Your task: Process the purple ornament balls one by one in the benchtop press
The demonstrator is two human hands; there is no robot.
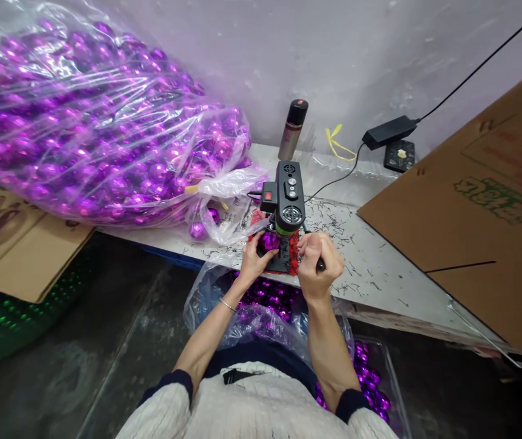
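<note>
Steadily Now: One Purple Ball, One Lever, Two Hands at the Black Machine

Clearly, from where I stand, this calls for a calm left hand [252, 261] and a measured right hand [322, 262]. I'd seat the purple ball [270, 240] squarely, hold it only firmly enough to stop it rolling, and keep thumb and fingertips low on its sides, away from the head of the black machine [291, 198] above. The black handle [320, 264] deserves a smooth, even pull; a jerk could knock the ball askew or, I'd guess, mark its shiny skin. Loose dark slivers [347, 241] litter the worktable [380, 286], so I'd brush any off the ball's seat.

As for position, the ball sits near the middle of the frame, at the lower left edge of the machine's head. It rests between the left thumb and fingers, which are parted by just its width. The right hand is just to the right of it in the frame, beyond the red padding [294, 251], curled in a tight fist round the handle and apart from the ball. Whether the ball touches the machine's working end, I can't tell; the head hides that spot.
</note>
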